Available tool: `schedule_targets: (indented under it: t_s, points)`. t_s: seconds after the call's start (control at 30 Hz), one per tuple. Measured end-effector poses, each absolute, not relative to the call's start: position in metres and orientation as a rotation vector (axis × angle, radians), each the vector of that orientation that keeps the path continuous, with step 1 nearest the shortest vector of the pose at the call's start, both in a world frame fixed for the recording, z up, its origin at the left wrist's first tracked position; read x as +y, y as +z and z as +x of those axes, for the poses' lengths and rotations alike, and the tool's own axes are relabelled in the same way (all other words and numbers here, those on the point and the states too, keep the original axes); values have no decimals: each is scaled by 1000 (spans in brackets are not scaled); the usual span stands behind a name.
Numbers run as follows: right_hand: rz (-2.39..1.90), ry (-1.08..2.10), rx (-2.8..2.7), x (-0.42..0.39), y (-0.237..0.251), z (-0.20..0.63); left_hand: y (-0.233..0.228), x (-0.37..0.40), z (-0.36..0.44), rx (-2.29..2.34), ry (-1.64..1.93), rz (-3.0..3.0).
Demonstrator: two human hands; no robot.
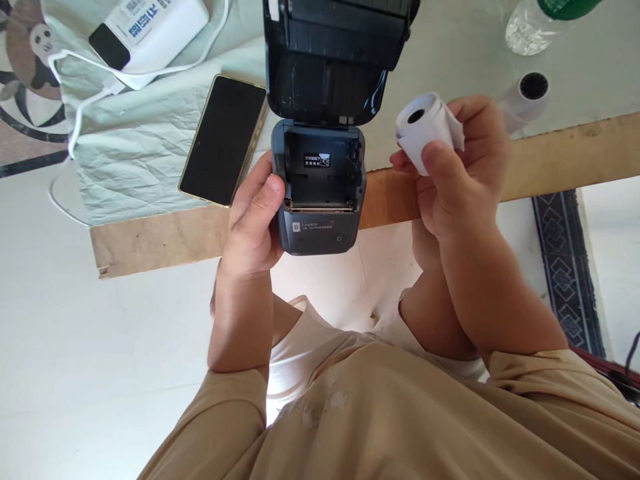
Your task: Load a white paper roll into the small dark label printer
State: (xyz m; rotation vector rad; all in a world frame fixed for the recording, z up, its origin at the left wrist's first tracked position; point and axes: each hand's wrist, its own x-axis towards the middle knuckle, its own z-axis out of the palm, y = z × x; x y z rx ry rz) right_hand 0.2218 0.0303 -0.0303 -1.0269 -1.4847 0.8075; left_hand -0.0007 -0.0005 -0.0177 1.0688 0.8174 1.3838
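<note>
My left hand (257, 210) grips the left side of a small dark label printer (320, 230), thumb along its edge. The printer's black lid (327, 73) stands swung up and back, and its paper bay (323, 177) shows bare, with a small printed sticker on the inner wall. To the right of the printer, my right hand (463, 167) holds a white paper roll (425, 130) between thumb and fingers, apart from the printer. The roll's dark core faces up, and a loose paper end sticks out at its right.
A phone (225, 140) lies left of the printer on the pale green cloth (130, 160). A white device (165, 40) with a white cable (77, 120) sits at the upper left. Another paper roll (525, 100) and a clear bottle (533, 30) stand at the right. The wooden table edge (155, 243) runs across.
</note>
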Motion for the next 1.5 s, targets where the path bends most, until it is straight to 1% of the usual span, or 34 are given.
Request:
schedule_targets:
  t_s: [0.13,0.2,0.27,0.37,0.43,0.63,0.83,1.03,1.17,1.5]
  points:
    - [-939,429,-1699,21,-2,205,-21,0,-3,824,1376,1048]
    - [-872,384,-1848,19,15,193,-20,-1,-5,834,1370,1040]
    - [-918,328,-2009,19,27,182,-18,-1,-7,831,1348,1060]
    - [-1072,133,-2127,20,32,172,-15,-2,-8,821,1318,1101]
    - [-1109,56,-2132,20,29,171,-15,-1,-8,819,1313,1105]
    - [-1154,26,-2130,16,25,175,-18,1,-8,786,1323,1135]
    - [-1188,102,-2155,16,29,179,-11,-2,-5,824,1304,1118]
    - [-1126,76,-2187,12,32,178,-9,-4,-6,770,1314,1173]
    - [-1115,137,-2212,10,32,175,-14,-4,-10,814,1327,1241]
    - [-1068,131,-2155,9,30,172,-31,4,-13,825,1321,1200]
